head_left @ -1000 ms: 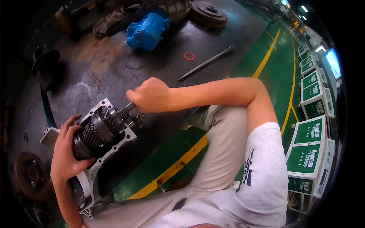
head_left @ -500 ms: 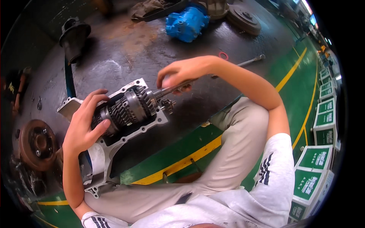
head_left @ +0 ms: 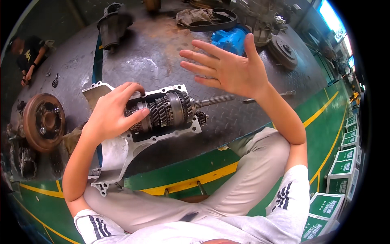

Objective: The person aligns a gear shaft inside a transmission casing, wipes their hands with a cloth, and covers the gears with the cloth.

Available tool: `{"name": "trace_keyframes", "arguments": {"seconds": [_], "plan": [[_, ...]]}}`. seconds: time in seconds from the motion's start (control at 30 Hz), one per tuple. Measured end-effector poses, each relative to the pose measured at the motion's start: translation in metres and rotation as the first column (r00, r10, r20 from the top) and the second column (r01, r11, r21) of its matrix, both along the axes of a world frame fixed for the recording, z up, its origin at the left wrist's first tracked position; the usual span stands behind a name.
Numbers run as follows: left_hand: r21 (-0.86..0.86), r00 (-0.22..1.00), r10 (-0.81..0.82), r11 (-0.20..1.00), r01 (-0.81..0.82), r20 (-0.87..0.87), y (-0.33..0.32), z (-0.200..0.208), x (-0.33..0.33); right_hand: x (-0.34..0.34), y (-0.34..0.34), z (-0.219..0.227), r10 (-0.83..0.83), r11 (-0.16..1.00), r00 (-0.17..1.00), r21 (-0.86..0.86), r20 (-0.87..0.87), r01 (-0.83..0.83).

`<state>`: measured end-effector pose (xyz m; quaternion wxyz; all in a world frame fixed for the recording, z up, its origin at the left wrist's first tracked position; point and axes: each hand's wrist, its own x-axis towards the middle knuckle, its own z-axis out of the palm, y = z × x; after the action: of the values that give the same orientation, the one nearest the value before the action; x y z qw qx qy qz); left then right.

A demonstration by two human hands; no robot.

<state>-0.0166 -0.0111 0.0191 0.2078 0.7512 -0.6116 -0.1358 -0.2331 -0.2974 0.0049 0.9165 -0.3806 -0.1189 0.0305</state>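
Observation:
A half gearbox housing [head_left: 158, 137] of silver metal lies on the steel workbench, cavity up. Inside it rests a gear shaft [head_left: 174, 109] with several gears; its splined end sticks out to the right. My left hand [head_left: 111, 112] curls over the left end of the gears, the thumb on the near side and the fingers on the far side. What its fingertips touch is partly hidden. Above the bench, right of the housing, my right hand [head_left: 231, 69] is raised with its fingers spread and nothing in it. A smaller gear [head_left: 202, 118] pokes out under the shaft.
Across the workbench [head_left: 162, 67] lie a ratchet wrench [head_left: 284, 94], a blue casting [head_left: 228, 40], a round disc [head_left: 283, 51], a belt [head_left: 219, 25], a dark housing [head_left: 111, 30] and a rusty drum [head_left: 42, 122]. Another person [head_left: 30, 57] is at the far left. Green-white boxes [head_left: 343, 171] line the right.
My right hand has let go of the shaft end and lifted away, up and to the right, opening its fingers. My left hand stays over the gears. The view has shifted.

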Motion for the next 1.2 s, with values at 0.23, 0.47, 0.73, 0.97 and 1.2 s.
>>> {"name": "trace_keyframes", "arguments": {"seconds": [0.23,0.47,0.73,0.97,1.2], "plan": [[-0.438,0.777,-0.308,0.898,0.047,-0.548,-0.005,0.007,0.011,0.0,0.029,0.014,-0.061,0.955,0.976,-0.271,0.21,0.118],[-0.531,-0.318,-0.593,0.804,-0.267,-0.74,-0.015,0.055,-0.043,0.001,0.117,0.045,0.153,-0.091,0.662,-0.657,0.733,0.748],[-0.728,0.611,-0.422,0.535,-0.429,-0.67,-0.012,0.063,-0.099,0.017,0.195,0.032,-0.034,0.199,0.664,-0.646,0.747,0.737],[-0.944,0.826,-0.468,0.244,-0.22,-0.314,-0.01,0.025,-0.134,-0.01,0.21,0.034,-0.13,0.465,0.726,-0.606,0.675,0.646],[-0.945,0.901,-0.352,0.29,-0.15,-0.252,0.006,0.015,-0.169,-0.022,0.189,0.02,-0.168,0.334,0.702,-0.63,0.692,0.701]]}}
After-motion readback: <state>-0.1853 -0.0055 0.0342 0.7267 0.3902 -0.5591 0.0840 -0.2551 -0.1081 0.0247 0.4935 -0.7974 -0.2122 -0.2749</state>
